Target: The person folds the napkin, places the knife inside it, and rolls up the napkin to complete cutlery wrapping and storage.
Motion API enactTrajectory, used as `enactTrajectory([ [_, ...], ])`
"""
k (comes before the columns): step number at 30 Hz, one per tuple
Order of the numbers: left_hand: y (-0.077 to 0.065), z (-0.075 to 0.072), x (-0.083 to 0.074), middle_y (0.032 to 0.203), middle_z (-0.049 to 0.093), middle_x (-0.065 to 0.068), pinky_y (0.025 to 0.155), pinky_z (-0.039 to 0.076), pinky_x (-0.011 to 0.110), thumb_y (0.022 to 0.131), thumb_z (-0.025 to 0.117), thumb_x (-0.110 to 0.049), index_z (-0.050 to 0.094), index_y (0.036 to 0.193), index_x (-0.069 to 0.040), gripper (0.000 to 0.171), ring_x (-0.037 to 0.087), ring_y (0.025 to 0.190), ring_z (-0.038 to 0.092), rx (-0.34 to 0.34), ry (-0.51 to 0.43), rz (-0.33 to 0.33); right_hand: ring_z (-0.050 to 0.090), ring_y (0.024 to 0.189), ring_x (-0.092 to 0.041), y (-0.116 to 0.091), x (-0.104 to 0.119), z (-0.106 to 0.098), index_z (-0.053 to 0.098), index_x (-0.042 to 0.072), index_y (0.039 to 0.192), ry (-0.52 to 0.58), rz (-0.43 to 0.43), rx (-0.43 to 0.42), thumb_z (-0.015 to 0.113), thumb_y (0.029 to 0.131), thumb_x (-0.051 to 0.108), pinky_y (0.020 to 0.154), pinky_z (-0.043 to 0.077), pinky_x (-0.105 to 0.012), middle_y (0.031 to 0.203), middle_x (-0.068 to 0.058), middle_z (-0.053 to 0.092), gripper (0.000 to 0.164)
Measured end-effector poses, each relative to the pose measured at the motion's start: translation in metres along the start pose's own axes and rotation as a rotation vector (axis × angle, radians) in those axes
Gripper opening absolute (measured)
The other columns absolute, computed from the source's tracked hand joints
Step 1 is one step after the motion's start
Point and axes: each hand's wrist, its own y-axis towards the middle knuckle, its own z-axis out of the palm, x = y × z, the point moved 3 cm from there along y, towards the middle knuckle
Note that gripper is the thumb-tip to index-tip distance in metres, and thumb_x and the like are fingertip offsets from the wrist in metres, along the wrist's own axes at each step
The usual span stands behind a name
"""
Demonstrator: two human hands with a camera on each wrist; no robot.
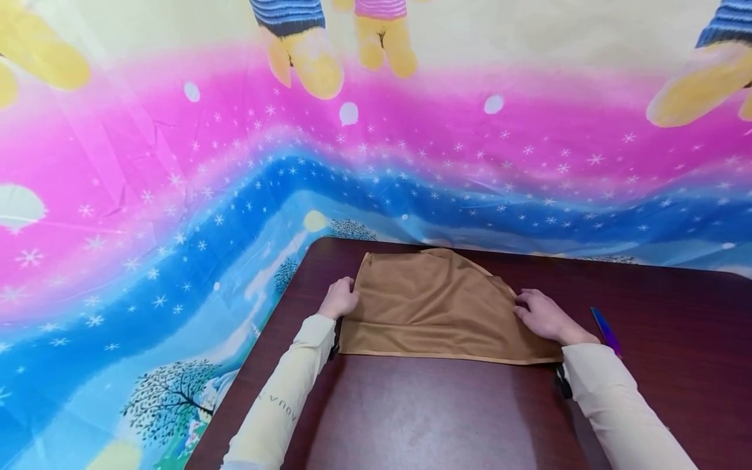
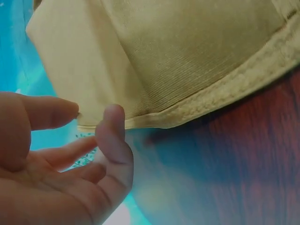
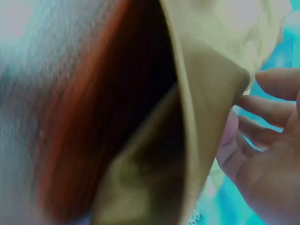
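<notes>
A brown cloth (image 1: 435, 307) with a stitched hem is spread near the table's far left corner, its surface wrinkled and its far edge rounded. At its left edge my left hand (image 1: 341, 298) pinches the fabric. The left wrist view shows the thumb (image 2: 56, 112) on the cloth's corner, with the other fingers curled below. On the opposite side my right hand (image 1: 543, 315) holds the slanting right edge between thumb and fingers. In the right wrist view the cloth's side (image 3: 206, 93) rises in a fold, leaving a dark gap beneath.
A blue-violet blade-shaped thing (image 1: 605, 331) lies on the dark reddish-brown table (image 1: 675, 313), just right of my right wrist. Behind the table and along its left side hangs a colourful printed backdrop (image 1: 376, 143). Dark bands (image 1: 563, 382) show at both sleeve cuffs.
</notes>
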Motion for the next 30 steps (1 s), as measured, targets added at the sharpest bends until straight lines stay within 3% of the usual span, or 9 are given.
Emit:
enactTrajectory([
  [5,0.003,0.001,0.002,0.112,0.066,0.02,0.089,0.05,0.041,0.097,0.05,-0.015,0.056,0.127,0.004,0.037,0.032,0.101,0.064,0.027,-0.098,-0.03,0.051,0.115,-0.05,0.001,0.002,0.002,0.053,-0.013,0.125,0.064,0.039,0.015,0.051,0.097,0.012,0.089,0.044,-0.057,0.125,-0.036,0.053,0.038],
  [10,0.005,0.003,0.002,0.098,0.07,0.02,0.067,0.052,0.029,0.096,0.052,-0.011,0.05,0.132,0.005,0.039,0.024,0.065,0.067,0.061,-0.257,-0.081,0.061,0.093,-0.034,0.002,0.005,-0.004,0.064,-0.002,0.11,0.098,0.088,-0.095,0.054,0.097,0.016,0.077,0.047,-0.043,0.107,-0.023,0.066,0.024],
  [14,0.006,0.001,0.0,0.094,0.07,0.019,0.061,0.046,0.023,0.095,0.055,-0.015,0.051,0.131,0.005,0.042,0.014,0.054,0.058,0.044,-0.298,-0.094,0.058,0.081,-0.025,0.001,0.008,-0.011,0.066,0.001,0.103,0.127,0.16,-0.178,0.054,0.097,0.022,0.07,0.043,-0.033,0.093,-0.015,0.068,0.024],
  [19,0.008,-0.003,-0.006,0.089,0.067,0.014,0.065,0.047,0.026,0.095,0.059,-0.023,0.061,0.122,0.003,0.037,0.015,0.065,0.058,0.011,-0.32,-0.072,0.059,0.082,-0.027,-0.002,0.008,-0.017,0.065,-0.003,0.105,0.15,0.248,-0.156,0.053,0.097,0.035,0.065,0.044,-0.03,0.094,-0.018,0.067,0.041],
  [24,0.009,-0.009,-0.008,0.092,0.067,0.013,0.075,0.048,0.032,0.095,0.058,-0.019,0.069,0.105,-0.001,0.023,0.022,0.083,0.06,-0.04,-0.324,-0.06,0.058,0.084,-0.031,-0.005,0.001,-0.022,0.064,-0.004,0.104,0.151,0.28,-0.129,0.052,0.097,0.029,0.065,0.044,-0.033,0.099,-0.022,0.065,0.036],
  [27,0.01,-0.015,-0.005,0.095,0.066,0.011,0.077,0.047,0.032,0.096,0.055,-0.019,0.069,0.1,-0.003,0.021,0.024,0.087,0.06,-0.081,-0.356,-0.107,0.057,0.089,-0.037,-0.009,-0.006,-0.03,0.059,-0.005,0.107,0.141,0.301,-0.173,0.047,0.098,0.028,0.07,0.045,-0.041,0.103,-0.025,0.062,0.036],
  [30,0.01,-0.024,0.002,0.082,0.06,0.006,0.071,0.045,0.031,0.094,0.051,-0.023,0.064,0.088,-0.007,0.022,0.021,0.078,0.055,-0.126,-0.475,-0.187,0.055,0.096,-0.046,-0.018,-0.019,-0.046,0.054,-0.008,0.116,0.14,0.37,-0.231,0.04,0.099,0.033,0.075,0.045,-0.049,0.111,-0.031,0.059,0.047],
])
